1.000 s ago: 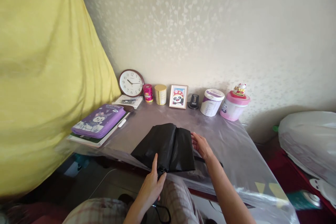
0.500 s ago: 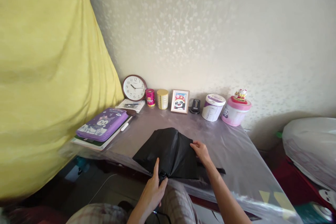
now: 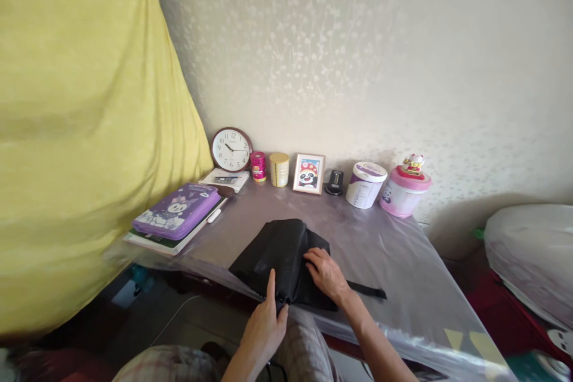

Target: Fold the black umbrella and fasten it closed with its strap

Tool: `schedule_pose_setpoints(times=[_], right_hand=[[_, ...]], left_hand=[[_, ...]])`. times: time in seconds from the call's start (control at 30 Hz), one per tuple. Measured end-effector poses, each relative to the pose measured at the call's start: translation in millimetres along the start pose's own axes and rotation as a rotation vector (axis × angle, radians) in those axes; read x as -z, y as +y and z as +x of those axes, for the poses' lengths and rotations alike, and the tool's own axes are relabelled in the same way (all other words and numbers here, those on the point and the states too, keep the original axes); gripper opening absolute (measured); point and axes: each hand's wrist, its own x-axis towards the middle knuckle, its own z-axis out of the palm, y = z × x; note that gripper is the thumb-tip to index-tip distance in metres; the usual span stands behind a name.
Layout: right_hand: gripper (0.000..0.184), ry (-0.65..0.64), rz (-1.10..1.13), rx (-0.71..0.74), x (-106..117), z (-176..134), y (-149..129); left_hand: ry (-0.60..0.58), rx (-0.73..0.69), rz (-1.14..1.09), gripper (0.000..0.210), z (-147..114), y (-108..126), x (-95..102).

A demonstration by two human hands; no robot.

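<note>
A black folding umbrella (image 3: 273,250) lies across the table's front edge, its loose canopy fabric spread out in wide folds. My left hand (image 3: 266,322) is closed round its near end, index finger stretched along the fabric; the part inside the palm is hidden. Over the canopy's right side is my right hand (image 3: 324,271), fingers bent onto a fold of the fabric and thumb mostly hidden. From under the right wrist a black strap (image 3: 369,290) sticks out to the right.
The table (image 3: 358,239) has a clear plastic cover. At left are a purple case (image 3: 176,210) on books and a white marker (image 3: 213,215). Along the wall stand a clock (image 3: 231,149), cans (image 3: 279,169), a picture frame (image 3: 308,173) and two tubs (image 3: 366,186).
My right hand has moved left from the canopy's right edge, bringing fabric inward over the umbrella. More of the strap shows. My left hand keeps its hold.
</note>
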Motion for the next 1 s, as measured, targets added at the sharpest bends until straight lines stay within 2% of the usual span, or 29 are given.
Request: schedule_pose_setpoints(times=[0.13, 0.2, 0.27, 0.37, 0.43, 0.53, 0.63, 0.83, 1.0], right_hand=[[0.019, -0.208, 0.167, 0.032, 9, -18, -14], [0.019, -0.252, 0.291, -0.021, 17, -21, -11], [0.019, -0.151, 0.347, -0.183, 24, -21, -1], [0.022, 0.075, 0.268, -0.465, 25, -17, 25], [0.023, 0.124, 0.207, -0.568, 21, -16, 41], [0.023, 0.120, 0.229, -0.661, 10, -18, 57], [0.025, 0.101, 0.339, -0.730, 3, -19, 61], [0.035, 0.049, 0.450, -0.810, 7, -16, 57], [0.032, 0.025, 0.458, -0.847, 11, -10, 54]], left_hand=[[0.020, -0.025, 0.028, 0.069, 1, -1, -1.2], [0.032, -0.035, 0.051, 0.068, 2, -2, -2.1], [0.036, -0.035, 0.066, 0.068, 3, -3, -3.0], [0.041, -0.029, 0.073, 0.067, 2, -3, -4.1], [0.048, -0.039, 0.069, 0.068, 2, -4, -4.7], [0.054, -0.053, 0.062, 0.067, 1, -4, -5.3], [0.047, -0.035, 0.066, 0.067, 1, -3, -5.0], [0.020, -0.010, 0.081, 0.070, 2, -1, -3.0], [0.009, 0.008, 0.104, 0.072, 3, -3, -5.0]])
